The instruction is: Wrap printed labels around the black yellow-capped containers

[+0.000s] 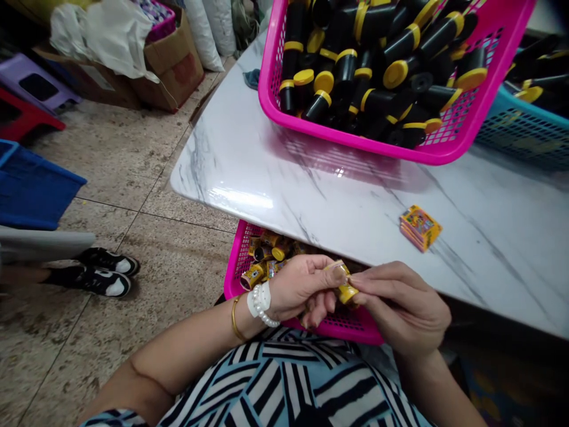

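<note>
Over my lap, in the head view, my left hand (306,290) is closed around a small yellow-labelled tube (347,292), thumb on top. The fingertips of my right hand (400,305) pinch the tube's right side, and hide part of it. Below my hands a pink basket (230,276) holds several similar yellow-labelled tubes (253,276). A small stack of printed yellow labels (420,227) lies on the marble-patterned table (311,201), beyond my right hand.
A large pink basket (355,142) full of black tubes with yellow caps (344,68) stands on the table, beside a blue basket (528,124). On the floor at left are a blue crate (35,184), stools, cardboard boxes (171,65) and another person's shoes (106,279).
</note>
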Action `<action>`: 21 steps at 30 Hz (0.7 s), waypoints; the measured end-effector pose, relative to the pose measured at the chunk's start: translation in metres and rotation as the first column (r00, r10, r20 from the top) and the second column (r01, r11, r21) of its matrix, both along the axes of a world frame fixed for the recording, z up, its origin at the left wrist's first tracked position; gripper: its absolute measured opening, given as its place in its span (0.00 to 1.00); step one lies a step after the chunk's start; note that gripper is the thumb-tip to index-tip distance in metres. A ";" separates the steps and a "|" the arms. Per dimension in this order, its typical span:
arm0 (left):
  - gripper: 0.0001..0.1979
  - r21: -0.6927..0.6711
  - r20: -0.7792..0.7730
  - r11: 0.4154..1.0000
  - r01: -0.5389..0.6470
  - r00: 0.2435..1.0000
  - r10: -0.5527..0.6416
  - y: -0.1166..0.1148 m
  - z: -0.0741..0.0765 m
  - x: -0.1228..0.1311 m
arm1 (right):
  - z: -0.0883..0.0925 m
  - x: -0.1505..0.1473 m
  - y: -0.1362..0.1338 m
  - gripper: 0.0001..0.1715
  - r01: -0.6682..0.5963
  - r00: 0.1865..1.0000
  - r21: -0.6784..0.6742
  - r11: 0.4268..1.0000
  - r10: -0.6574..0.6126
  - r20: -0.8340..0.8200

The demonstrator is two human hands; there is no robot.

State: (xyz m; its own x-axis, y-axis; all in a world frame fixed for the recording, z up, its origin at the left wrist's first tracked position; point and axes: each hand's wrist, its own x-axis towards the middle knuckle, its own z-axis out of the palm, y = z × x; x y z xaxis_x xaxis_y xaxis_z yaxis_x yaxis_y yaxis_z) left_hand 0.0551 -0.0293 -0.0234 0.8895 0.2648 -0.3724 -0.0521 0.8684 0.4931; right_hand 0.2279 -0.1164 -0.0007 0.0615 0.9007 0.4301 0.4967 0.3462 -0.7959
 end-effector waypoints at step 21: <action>0.32 0.373 -0.226 0.927 0.027 0.972 0.063 -0.004 -0.035 -0.029 | -0.004 -0.031 -0.003 0.21 0.030 0.999 0.151 0.988 -0.036 0.038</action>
